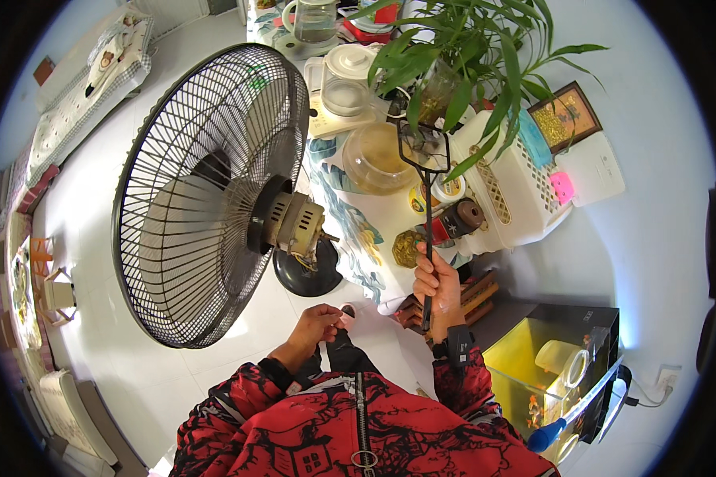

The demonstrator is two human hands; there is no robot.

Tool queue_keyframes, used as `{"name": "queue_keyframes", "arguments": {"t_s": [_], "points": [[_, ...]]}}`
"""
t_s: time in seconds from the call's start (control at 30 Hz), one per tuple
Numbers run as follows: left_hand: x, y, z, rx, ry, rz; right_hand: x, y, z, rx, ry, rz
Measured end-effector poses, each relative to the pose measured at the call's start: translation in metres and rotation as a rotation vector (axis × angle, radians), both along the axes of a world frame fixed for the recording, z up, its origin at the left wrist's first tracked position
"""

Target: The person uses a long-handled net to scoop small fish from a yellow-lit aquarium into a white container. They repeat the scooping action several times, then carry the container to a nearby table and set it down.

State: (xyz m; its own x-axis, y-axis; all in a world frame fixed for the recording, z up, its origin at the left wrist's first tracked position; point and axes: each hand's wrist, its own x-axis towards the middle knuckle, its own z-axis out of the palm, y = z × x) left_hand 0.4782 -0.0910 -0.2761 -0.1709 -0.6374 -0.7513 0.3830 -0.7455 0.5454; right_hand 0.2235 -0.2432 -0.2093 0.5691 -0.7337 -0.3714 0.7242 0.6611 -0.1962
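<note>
My right hand (438,286) is closed around the black handle (428,208) of a small aquarium net. The net's squarish head (423,156) is raised, overlapping in view the right side of a round glass bowl (375,167) of cloudy yellowish liquid. My left hand (316,328) hovers in front of my body with its fingers curled and fingertips together; nothing shows in it. Beyond it stands an electric fan (209,197) with a black wire cage and its rear motor (295,223) exposed. To my lower right is a fish tank (531,352) holding orange fish.
The cloth-covered table (358,232) carries a glass kettle (347,83), a leafy plant (453,83), an amber faceted glass object (407,249), a brown-capped jar (462,217) and a white plastic basket (501,197). A lit aquarium lamp (590,393) crosses the tank. The fan's black base (308,268) rests below.
</note>
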Motion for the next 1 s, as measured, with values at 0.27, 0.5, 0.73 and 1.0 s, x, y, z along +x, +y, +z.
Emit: {"name": "queue_keyframes", "arguments": {"t_s": [0.27, 0.5, 0.73, 1.0], "points": [[0.004, 0.000, 0.004, -0.011, 0.006, -0.059, 0.004, 0.012, 0.000, -0.056, 0.130, 0.015], [0.007, 0.001, 0.006, -0.031, 0.006, -0.117, 0.001, 0.039, 0.014, -0.133, 0.338, 0.004], [0.001, 0.001, 0.003, -0.045, 0.035, -0.204, -0.008, 0.095, 0.060, -0.164, 0.524, -0.058], [-0.035, 0.012, -0.013, -0.033, 0.134, -0.341, -0.031, 0.173, 0.140, -0.238, 0.470, -0.203]]}}
